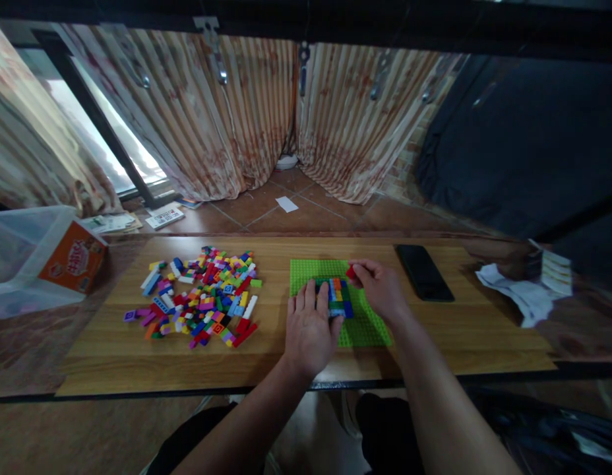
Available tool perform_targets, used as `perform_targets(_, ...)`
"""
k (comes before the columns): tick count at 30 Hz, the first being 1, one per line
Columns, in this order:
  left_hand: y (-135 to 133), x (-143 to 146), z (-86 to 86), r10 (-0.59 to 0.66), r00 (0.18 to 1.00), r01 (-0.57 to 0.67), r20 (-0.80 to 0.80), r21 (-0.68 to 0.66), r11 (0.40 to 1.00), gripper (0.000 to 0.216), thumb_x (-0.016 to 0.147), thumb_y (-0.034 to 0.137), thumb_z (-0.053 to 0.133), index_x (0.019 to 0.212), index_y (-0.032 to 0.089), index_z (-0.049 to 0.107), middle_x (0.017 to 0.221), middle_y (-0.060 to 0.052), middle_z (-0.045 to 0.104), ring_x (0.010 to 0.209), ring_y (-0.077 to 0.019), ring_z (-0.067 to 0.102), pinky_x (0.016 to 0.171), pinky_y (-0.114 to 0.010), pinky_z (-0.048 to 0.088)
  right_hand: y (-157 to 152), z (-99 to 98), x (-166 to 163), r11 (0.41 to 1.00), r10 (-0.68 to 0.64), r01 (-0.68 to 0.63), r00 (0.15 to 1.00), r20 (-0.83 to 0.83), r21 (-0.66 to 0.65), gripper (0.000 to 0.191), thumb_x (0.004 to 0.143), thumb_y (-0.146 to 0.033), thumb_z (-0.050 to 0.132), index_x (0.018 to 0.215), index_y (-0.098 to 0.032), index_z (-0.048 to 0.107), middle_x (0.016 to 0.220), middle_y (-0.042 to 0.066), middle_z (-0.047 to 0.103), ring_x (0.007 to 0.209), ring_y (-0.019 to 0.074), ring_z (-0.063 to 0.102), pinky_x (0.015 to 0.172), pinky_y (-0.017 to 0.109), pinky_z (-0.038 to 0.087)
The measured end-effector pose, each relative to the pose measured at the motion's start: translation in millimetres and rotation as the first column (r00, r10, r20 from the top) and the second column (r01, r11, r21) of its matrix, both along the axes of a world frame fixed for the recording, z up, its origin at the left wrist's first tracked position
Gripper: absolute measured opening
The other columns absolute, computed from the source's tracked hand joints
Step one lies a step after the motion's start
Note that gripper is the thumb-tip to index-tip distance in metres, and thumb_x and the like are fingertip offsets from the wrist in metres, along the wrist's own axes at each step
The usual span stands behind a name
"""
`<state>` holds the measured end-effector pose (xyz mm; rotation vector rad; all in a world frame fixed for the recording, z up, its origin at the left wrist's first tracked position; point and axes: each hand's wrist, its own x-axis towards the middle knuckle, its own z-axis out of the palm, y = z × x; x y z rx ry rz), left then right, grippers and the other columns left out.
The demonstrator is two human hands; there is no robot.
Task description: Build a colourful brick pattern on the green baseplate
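Note:
A green baseplate (313, 270) lies on the wooden table, carrying a small block of stacked coloured bricks (339, 295). My left hand (310, 326) rests flat on the plate's left edge, fingers stretched out, fingertips against the stack. My right hand (380, 287) hovers over the plate's right side and pinches a small red brick (351, 271) just above the stack's far corner. A loose pile of coloured bricks (202, 297) is spread on the table to the left.
A black phone (423, 272) lies right of the plate. Crumpled white paper (518, 290) sits at the far right. A clear plastic bin (24, 257) with an orange box (73, 264) stands at the left. Curtains and tiled floor lie beyond the table (459, 330).

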<state>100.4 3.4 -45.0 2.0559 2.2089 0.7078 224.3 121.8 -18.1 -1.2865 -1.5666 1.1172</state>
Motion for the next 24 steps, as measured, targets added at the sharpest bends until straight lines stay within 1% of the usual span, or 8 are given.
perform_targets(4,0.2,-1.2,1.0,-0.006,1.000,0.006,0.000,-0.011,1.000,0.061,0.090,0.041,0.053,0.143,0.013,0.041,0.145,-0.021,0.045,0.130,-0.0356,0.045,0.105,-0.054,0.038,8.2,-14.1,17.3,0.993,0.104,-0.099,0.991,0.088,-0.058,0.031,0.078,-0.043,0.061,0.088,-0.017,0.074,0.079,0.007,0.073,0.070,0.0192,0.066,0.069,0.036,0.055)
perform_targets(8,0.7,-1.0,2.2,-0.010,1.000,0.010,-0.009,-0.014,1.000,0.061,0.090,0.041,0.052,0.143,0.013,0.041,0.145,-0.021,0.045,0.129,-0.0355,0.046,0.104,-0.053,0.039,11.1,-15.4,18.6,0.984,0.171,-0.164,0.979,0.110,-0.068,0.026,0.077,-0.038,0.062,0.087,-0.018,0.075,0.078,0.006,0.074,0.070,0.0186,0.066,0.069,0.034,0.054)
perform_targets(11,0.8,-0.8,2.0,-0.008,1.000,0.007,-0.011,-0.018,1.000,0.061,0.090,0.041,0.051,0.143,0.013,0.041,0.144,-0.020,0.045,0.129,-0.0355,0.045,0.105,-0.053,0.038,12.3,-15.2,16.3,0.976,0.216,-0.211,0.967,0.133,-0.049,0.024,0.077,-0.036,0.061,0.084,-0.019,0.075,0.075,0.005,0.074,0.069,0.0179,0.065,0.070,0.033,0.052)
perform_targets(13,0.9,-0.7,2.0,-0.006,1.000,0.006,-0.012,-0.017,1.000,0.060,0.090,0.040,0.052,0.143,0.013,0.041,0.144,-0.020,0.045,0.129,-0.0358,0.046,0.105,-0.054,0.038,13.3,-16.6,14.8,0.974,0.228,-0.226,0.962,0.152,-0.027,0.022,0.077,-0.035,0.061,0.082,-0.019,0.076,0.074,0.004,0.074,0.072,0.0182,0.066,0.074,0.034,0.052)
perform_targets(16,1.2,-0.7,2.1,-0.006,1.000,0.006,-0.013,-0.011,1.000,0.060,0.089,0.039,0.052,0.142,0.013,0.042,0.144,-0.021,0.046,0.128,-0.0357,0.046,0.104,-0.054,0.038,15.9,-20.8,11.9,0.975,0.221,-0.224,0.961,0.168,-0.005,0.020,0.076,-0.034,0.062,0.082,-0.020,0.076,0.078,0.004,0.075,0.076,0.0190,0.066,0.079,0.036,0.051)
perform_targets(20,1.6,-0.9,1.0,-0.004,1.000,0.004,-0.013,0.002,1.000,0.060,0.089,0.040,0.053,0.142,0.014,0.042,0.143,-0.021,0.046,0.128,-0.0355,0.046,0.104,-0.054,0.038,19.9,-25.9,7.7,0.980,0.197,-0.201,0.965,0.174,0.007,0.021,0.076,-0.035,0.064,0.084,-0.020,0.075,0.084,0.005,0.076,0.079,0.0192,0.067,0.080,0.037,0.051)
perform_targets(24,1.7,-1.2,-0.4,-0.009,1.000,0.009,-0.009,-0.001,1.000,0.061,0.089,0.041,0.052,0.143,0.013,0.041,0.144,-0.021,0.045,0.129,-0.0359,0.045,0.104,-0.054,0.038,20.7,-26.1,6.8,0.979,0.198,-0.202,0.965,0.173,0.007,0.022,0.074,-0.037,0.065,0.081,-0.019,0.075,0.079,0.005,0.075,0.075,0.0186,0.067,0.078,0.036,0.051)
